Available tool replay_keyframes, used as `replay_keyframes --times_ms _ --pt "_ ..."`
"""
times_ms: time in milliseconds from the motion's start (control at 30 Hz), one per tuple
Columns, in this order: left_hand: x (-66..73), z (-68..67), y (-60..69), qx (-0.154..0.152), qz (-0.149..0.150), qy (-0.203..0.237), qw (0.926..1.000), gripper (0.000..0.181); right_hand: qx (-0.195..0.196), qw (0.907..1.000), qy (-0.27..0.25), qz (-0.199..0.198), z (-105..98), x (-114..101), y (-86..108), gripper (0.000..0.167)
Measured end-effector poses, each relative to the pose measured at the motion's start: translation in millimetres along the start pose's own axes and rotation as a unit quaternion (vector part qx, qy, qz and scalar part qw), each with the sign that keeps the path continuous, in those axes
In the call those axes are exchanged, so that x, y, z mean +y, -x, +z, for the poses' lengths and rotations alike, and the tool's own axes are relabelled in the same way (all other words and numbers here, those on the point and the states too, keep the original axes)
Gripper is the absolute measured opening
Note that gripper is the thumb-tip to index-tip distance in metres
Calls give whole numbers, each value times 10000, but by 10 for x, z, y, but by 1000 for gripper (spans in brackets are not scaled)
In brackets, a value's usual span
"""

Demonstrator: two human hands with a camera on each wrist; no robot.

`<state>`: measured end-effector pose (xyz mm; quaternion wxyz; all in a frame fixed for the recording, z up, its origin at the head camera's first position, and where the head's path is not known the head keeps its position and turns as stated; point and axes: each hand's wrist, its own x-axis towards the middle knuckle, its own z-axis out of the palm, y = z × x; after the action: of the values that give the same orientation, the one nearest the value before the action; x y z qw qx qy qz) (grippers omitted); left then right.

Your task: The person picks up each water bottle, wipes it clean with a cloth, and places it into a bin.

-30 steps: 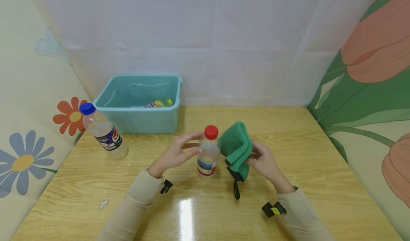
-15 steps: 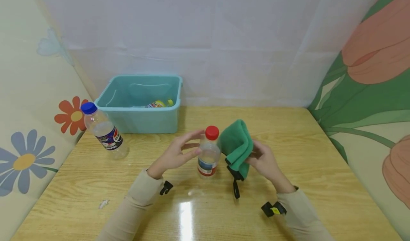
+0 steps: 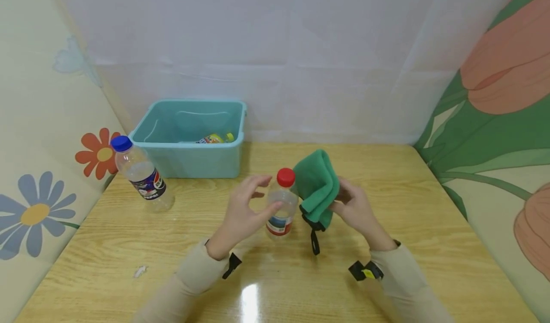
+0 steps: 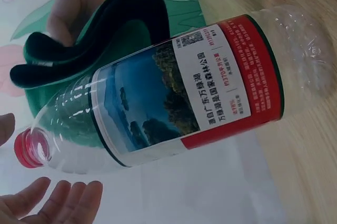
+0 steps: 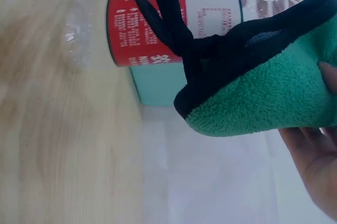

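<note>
Left hand (image 3: 246, 212), digits apart, had just brought its thumb before the red-capped bottle (image 3: 280, 225), upright on the table (image 3: 193, 199); the bottle now seemed bracketed, though unclasped. At its two o'clock the green cloth (image 3: 316, 189) rode slightly higher, pinched by the right hand (image 3: 355, 207); at ten sat the bin (image 3: 195, 163).

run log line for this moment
left hand: open beside red-capped bottle; right hand: grips green cloth; red-capped bottle: upright on table; blue-capped bottle: near bin; bin: yellow-capped bottle inside
</note>
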<state>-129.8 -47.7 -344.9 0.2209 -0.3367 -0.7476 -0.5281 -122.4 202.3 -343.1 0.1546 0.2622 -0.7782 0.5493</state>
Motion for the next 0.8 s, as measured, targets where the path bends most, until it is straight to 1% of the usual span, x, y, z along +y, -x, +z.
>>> replay_keyframes --times_ms 100,233,400,633,667,767,800 --pt "-2 22 6 -27 -166 -45 9998 48 14 10000 22 -14 11 -27 -32 46" --pt "-14 39 7 -101 -272 -69 9996 48 1 9999 -54 -131 29 -40 -72 47" --pt "-44 52 18 -162 -272 -117 9994 49 -59 9989 -209 -410 66 -29 -105 46" --pt "-73 62 29 -221 -284 124 9993 46 -280 9954 -585 -699 117 -4 -121 45" --pt "-64 63 26 -238 -329 119 9991 47 -299 9951 -616 -715 123 2 -122 45" --pt "78 29 -19 -270 -392 100 9988 45 -360 9950 -613 -701 134 9 -127 45" --pt "83 28 -21 -283 -413 87 9987 46 -385 9951 -601 -681 137 12 -130 46"
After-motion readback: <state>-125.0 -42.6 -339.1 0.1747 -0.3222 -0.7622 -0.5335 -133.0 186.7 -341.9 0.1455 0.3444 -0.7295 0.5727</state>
